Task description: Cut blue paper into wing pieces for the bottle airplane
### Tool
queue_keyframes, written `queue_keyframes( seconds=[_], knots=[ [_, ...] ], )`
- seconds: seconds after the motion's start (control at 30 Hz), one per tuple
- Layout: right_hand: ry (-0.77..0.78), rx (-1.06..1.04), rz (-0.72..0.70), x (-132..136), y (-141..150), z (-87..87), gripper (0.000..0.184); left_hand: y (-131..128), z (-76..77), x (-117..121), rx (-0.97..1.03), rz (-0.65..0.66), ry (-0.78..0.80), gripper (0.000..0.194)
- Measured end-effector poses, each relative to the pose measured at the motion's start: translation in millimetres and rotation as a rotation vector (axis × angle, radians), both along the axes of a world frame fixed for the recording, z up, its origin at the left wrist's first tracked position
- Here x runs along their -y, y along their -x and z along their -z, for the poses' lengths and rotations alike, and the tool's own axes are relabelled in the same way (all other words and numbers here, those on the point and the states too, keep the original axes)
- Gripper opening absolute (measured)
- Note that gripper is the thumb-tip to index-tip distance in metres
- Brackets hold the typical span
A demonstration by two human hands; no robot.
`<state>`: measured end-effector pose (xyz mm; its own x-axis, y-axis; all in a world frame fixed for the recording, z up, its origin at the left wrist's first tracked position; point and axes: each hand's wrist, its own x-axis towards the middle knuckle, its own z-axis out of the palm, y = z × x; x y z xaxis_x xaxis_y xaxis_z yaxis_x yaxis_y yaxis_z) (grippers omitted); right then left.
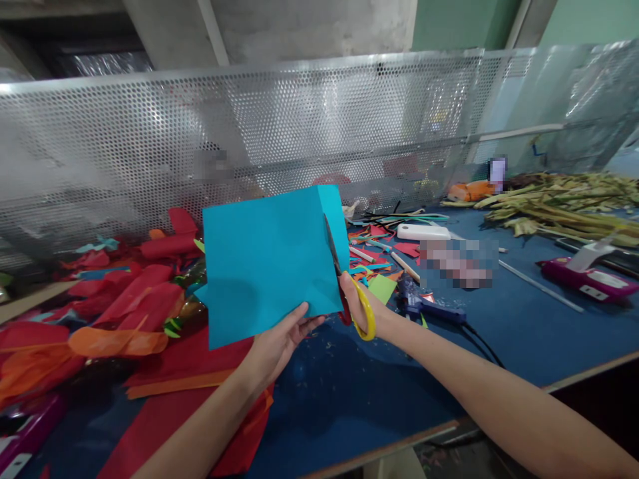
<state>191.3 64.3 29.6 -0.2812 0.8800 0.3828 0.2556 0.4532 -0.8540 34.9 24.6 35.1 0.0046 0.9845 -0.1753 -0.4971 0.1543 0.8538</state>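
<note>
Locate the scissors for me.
In the head view, just right of centre, the scissors are in the right hand, blades at the blue paper's right side.

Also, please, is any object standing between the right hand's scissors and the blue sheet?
Nothing visible does. The right hand holds the scissors, blades at the right part of the blue sheet. The left hand holds the lower edge, below the blades. Paper scraps lie on the table, not between them.

Blue tabletop (344, 396); on it red sheets (154, 416), scraps (382, 289), dry stalks (539, 213).
</note>
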Motion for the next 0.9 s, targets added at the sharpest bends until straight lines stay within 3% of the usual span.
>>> queue_keyframes(
  seconds=[0.23, 0.47, 0.9],
  knots=[
    [-0.051, 0.003, 0.012, -0.4, 0.2, 1.0, 0.054, -0.9, -2.8, 1.3, 0.016, -0.003, 0.016, 0.016],
    [0.052, 0.003, 0.027, -0.1, -0.2, 2.7, 0.052, -3.2, -4.5, 3.5, 0.028, -0.041, 0.040, 0.027],
    [0.075, 0.013, 0.083, 3.1, 2.1, 0.1, 0.046, -3.4, -4.3, 3.5, 0.004, -0.029, 0.038, 0.034]
  ],
)
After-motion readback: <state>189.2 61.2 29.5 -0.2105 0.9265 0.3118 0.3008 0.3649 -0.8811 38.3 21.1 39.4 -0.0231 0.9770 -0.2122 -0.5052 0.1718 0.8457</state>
